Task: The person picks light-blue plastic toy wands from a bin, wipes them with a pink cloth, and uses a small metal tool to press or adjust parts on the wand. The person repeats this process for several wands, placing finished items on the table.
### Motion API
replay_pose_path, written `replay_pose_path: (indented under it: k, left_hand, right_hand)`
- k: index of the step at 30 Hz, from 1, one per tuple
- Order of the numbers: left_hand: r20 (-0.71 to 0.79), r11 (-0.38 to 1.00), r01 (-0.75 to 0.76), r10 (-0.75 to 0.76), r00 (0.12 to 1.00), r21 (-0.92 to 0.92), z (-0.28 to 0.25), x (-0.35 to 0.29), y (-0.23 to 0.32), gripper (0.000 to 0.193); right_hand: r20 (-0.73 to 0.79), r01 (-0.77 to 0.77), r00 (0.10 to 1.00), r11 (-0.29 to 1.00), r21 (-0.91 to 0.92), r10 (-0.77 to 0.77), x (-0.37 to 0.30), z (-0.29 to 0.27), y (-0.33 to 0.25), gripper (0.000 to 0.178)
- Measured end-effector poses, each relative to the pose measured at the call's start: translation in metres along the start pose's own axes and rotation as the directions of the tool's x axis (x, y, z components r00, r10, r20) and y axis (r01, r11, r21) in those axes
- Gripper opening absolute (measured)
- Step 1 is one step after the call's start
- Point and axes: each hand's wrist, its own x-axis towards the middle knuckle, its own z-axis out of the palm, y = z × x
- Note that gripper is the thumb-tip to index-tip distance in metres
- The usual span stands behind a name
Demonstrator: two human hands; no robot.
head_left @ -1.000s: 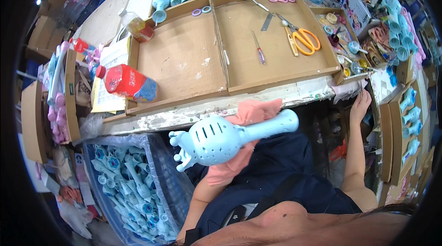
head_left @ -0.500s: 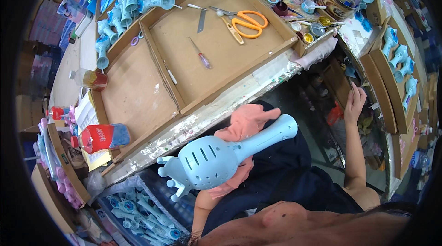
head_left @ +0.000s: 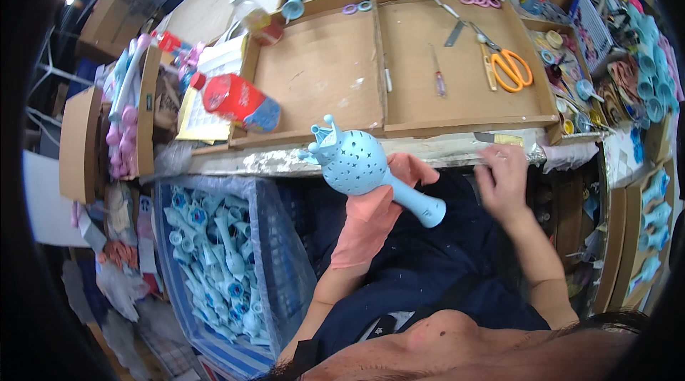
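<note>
My left hand (head_left: 365, 227), wrapped in a salmon-pink cloth (head_left: 371, 217), is closed on a light-blue plastic wand-shaped shell (head_left: 354, 163). The shell has a round body pierced with small holes, a crown-like end to the upper left and a flared handle to the lower right. The cloth hides the fingers of that hand. My right hand (head_left: 508, 180) is held near the table's front edge, right of the shell. Its thumb stands apart from its slightly blurred fingers, and I see nothing in it. Just beyond its fingertips lies a flat yellow-and-grey piece (head_left: 499, 139).
A cardboard tray (head_left: 428, 118) holds orange-handled scissors (head_left: 510, 70), a screwdriver (head_left: 439, 83) and a knife. A red-labelled bottle (head_left: 239, 101) stands at left. Many blue shells (head_left: 214, 260) fill a blue-lined bin (head_left: 282, 260). Paint pots (head_left: 569, 125) sit at right.
The head view has swung left. My right hand has come from the shelf area at right to the table edge. The shell has turned, now showing its star-holed side.
</note>
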Motion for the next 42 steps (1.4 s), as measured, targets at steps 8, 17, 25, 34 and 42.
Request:
replay_pose_path:
  k: [8, 17, 25, 34, 42]
  left_hand:
    - [-0.096, 0.959, -0.276, 0.281, 0.955, 0.057, -0.031, -0.016, 0.018, 0.043]
    - [-0.119, 0.947, -0.316, 0.308, 0.944, -0.051, -0.047, -0.046, 0.024, 0.042]
    - [-0.146, 0.766, -0.17, 0.325, 0.934, 0.62, -0.024, -0.102, 0.055, 0.021]
    - [-0.368, 0.897, -0.183, 0.341, 0.865, 0.402, -0.064, -0.143, 0.038, 0.017]
    - [-0.393, 0.896, -0.188, 0.355, 0.848, 0.402, -0.059, -0.118, 0.032, 0.016]
  right_hand:
    - [0.615, -0.17, 0.788, 0.95, 0.263, -0.029, -0.029, 0.069, -0.103, 0.073]
    - [0.314, -0.156, 0.949, 0.912, 0.379, 0.032, -0.026, 0.023, -0.088, 0.044]
    - [0.813, -0.699, 0.578, 0.476, 0.534, -0.063, -0.01, 0.025, -0.145, 0.051]
    - [0.774, -0.753, 0.631, 0.279, 0.595, 0.052, -0.021, 0.01, -0.143, 0.061]
    - [0.645, -0.27, 0.755, 0.842, 0.467, -0.115, -0.016, 0.051, -0.135, 0.056]
